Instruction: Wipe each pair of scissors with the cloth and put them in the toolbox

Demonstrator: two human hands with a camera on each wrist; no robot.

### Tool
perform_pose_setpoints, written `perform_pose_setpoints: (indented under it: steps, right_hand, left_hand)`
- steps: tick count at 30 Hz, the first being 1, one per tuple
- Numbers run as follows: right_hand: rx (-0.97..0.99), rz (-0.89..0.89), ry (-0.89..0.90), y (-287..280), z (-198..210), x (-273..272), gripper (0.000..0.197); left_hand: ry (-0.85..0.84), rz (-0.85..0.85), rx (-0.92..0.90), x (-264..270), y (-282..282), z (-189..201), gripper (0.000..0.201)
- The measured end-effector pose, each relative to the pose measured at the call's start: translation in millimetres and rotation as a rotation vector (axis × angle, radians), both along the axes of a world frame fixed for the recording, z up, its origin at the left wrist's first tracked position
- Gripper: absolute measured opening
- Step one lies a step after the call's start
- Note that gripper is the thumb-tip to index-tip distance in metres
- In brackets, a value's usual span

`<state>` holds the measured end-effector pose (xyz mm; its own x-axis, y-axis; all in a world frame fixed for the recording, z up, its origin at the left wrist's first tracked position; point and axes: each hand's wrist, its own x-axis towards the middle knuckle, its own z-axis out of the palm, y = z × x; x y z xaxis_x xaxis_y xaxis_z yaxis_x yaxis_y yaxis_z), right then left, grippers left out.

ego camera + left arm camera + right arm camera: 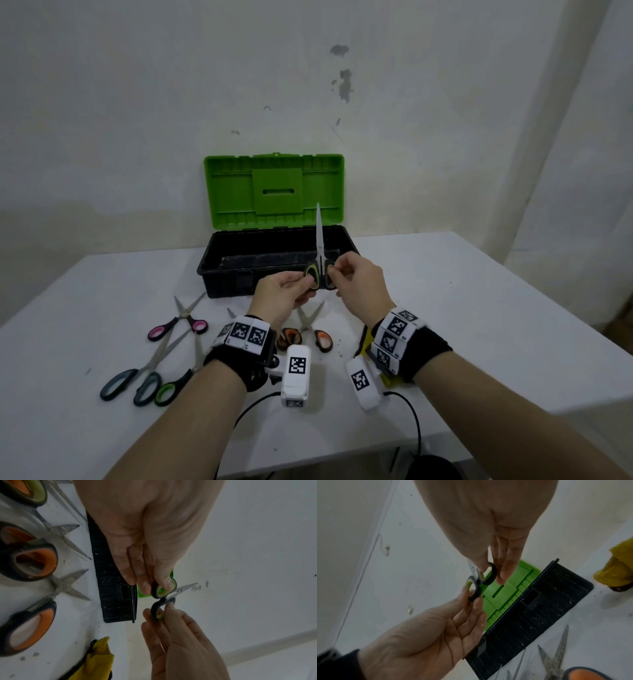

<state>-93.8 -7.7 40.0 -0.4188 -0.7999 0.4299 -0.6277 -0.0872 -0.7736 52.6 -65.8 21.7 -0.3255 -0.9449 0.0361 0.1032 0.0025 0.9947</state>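
The broad white counter (479, 308) carries a black plastic toolbox (239, 274) at its far edge, the ribbed green lid (274, 188) standing open against the wall. Nearer lie loose scissors: a pink-handled pair (178, 325), a teal-handled pair (130, 380), a green-handled pair (171, 390) and two orange-handled pairs (308, 334), blades spread. A crumpled yellow cloth (97, 658) rests just beside them, under the right wrist. Held upright in front of the toolbox is a black-and-lime-handled pair of steel scissors (319, 253), blades together, tip up. The left hand (284, 294) pinches its left handle loop; the right hand (359, 284) pinches the right loop.
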Motion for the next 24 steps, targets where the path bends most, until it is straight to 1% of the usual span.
perform_pose_setpoints:
  steps: [2,4,8,10,13,16,18,20,24]
  right_hand:
    - [0.020,-0.022,0.066,-1,2,3,0.018]
    - [0.060,-0.019,0.096,-2,6,6,0.025]
    - [0.083,-0.048,0.101,-12,14,5,0.032]
    - [0.072,-0.086,0.108,-23,19,4,0.036]
    - [0.098,-0.127,0.077,-40,35,-2,0.039]
    - [0.203,-0.147,0.068,-66,47,-14,0.041]
    - [0.304,-0.152,0.117,-90,47,-13,0.046]
    - [0.400,-0.151,0.193,-112,43,-7,0.049]
    - [0.548,-0.177,0.252,-153,28,11,0.047]
  left_hand:
    - [0.004,-0.004,0.006,-2,-1,2,0.012]
    - [-0.001,-0.019,0.006,-6,-4,4,0.013]
    - [-0.020,-0.042,-0.046,-11,-14,15,0.016]
    - [-0.062,-0.054,-0.097,-13,-23,22,0.017]
    - [-0.196,0.013,-0.202,-1,-52,29,0.014]
    - [-0.334,0.144,-0.301,29,-95,35,0.032]
    - [-0.423,0.247,-0.337,53,-122,38,0.041]
    - [-0.500,0.314,-0.329,75,-146,35,0.045]
    - [-0.713,0.366,-0.195,104,-186,12,0.050]
